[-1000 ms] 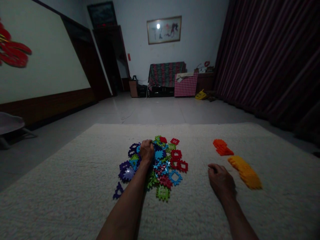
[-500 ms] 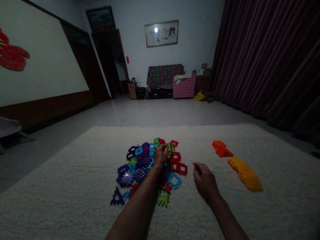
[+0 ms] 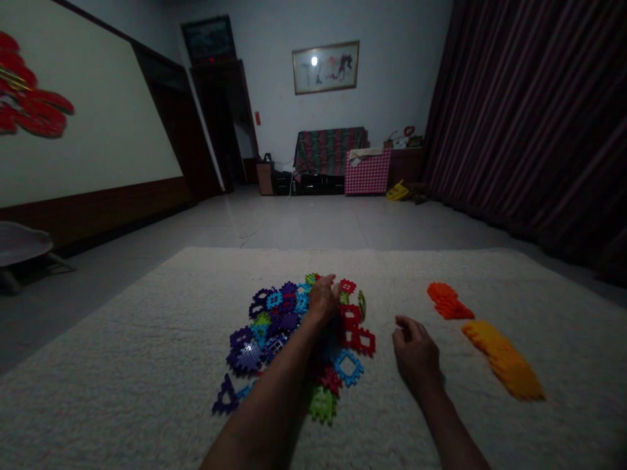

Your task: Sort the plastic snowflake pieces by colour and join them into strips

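Observation:
A heap of flat plastic interlocking tiles (image 3: 274, 326) in purple, blue, green and red lies on a cream shaggy rug (image 3: 147, 365). My left hand (image 3: 323, 299) reaches over the far side of the heap, fingers curled down among the tiles; what they grip is hidden. A green tile (image 3: 362, 304) stands on edge just right of it. My right hand (image 3: 415, 352) rests on the rug right of the heap, fingers loosely bent, nothing in it. A row of orange tiles (image 3: 449, 301) and a row of yellow tiles (image 3: 504, 359) lie further right.
Beyond the rug a grey tiled floor (image 3: 304, 219) runs to a covered cabinet (image 3: 330, 156) and a red checked box (image 3: 367, 173) by the far wall. Dark curtains (image 3: 529, 117) hang on the right. A pale chair edge (image 3: 22, 245) sits at the left.
My left hand has travelled from the left middle of the heap to its far right side. My right hand moved left toward the heap, then slightly back. Tiles in the heap were shuffled.

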`<state>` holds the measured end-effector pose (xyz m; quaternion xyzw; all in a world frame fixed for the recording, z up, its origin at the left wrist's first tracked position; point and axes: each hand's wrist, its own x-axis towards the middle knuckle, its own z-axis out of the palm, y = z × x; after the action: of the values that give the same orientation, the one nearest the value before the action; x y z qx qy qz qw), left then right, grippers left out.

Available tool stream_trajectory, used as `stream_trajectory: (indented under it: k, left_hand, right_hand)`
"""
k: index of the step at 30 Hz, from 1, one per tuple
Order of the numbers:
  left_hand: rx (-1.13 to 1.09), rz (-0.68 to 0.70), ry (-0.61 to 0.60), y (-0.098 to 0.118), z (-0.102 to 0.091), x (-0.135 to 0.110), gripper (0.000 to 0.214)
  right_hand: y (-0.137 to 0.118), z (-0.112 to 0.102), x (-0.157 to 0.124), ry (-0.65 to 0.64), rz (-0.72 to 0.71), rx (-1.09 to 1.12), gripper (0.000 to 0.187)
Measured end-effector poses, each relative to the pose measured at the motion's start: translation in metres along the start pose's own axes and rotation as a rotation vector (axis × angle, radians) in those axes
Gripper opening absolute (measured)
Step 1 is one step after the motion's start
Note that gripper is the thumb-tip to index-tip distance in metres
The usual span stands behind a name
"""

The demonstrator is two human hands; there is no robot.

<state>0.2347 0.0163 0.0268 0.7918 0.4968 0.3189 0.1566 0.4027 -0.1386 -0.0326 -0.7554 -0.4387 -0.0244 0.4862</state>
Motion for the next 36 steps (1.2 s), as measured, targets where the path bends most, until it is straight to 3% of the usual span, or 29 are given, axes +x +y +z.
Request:
stream_trajectory:
  k: [3,6,9,12,16,22,30,36]
  left_hand:
    - [0.12,-0.035,-0.002,-0.033,-0.016,0.023,0.048]
    - [0.153,-0.043,-0.19,-0.06,-0.025,0.041,0.072]
    - [0.171,-0.081,-0.346,-0.076,-0.025,0.053,0.09]
    - [0.191,-0.115,-0.391,-0.083,-0.022,0.059,0.093]
    - [0.172,-0.078,-0.39,-0.086,-0.02,0.057,0.081]
    - [0.195,-0.02,-0.282,-0.078,-0.018,0.043,0.061]
    - [0.193,0.024,-0.299,-0.067,-0.018,0.046,0.048]
    - [0.392,0.12,-0.267,-0.059,-0.013,0.039,0.03]
  right_hand:
    - [-0.012,0.007,-0.005,-0.101,-0.139,0.068,0.037]
    - [-0.018,0.011,-0.005,-0.158,-0.184,0.078,0.034]
    - [-0.018,0.012,-0.004,-0.185,-0.174,0.064,0.033]
    - [-0.015,0.012,-0.005,-0.201,-0.17,0.07,0.031]
    - [-0.013,0.014,-0.005,-0.219,-0.196,0.058,0.03]
    - [-0.014,0.014,-0.004,-0.237,-0.189,0.038,0.029]
    - [-0.014,0.013,-0.004,-0.234,-0.207,0.037,0.027]
    - [-0.013,0.013,-0.004,-0.224,-0.212,0.035,0.028]
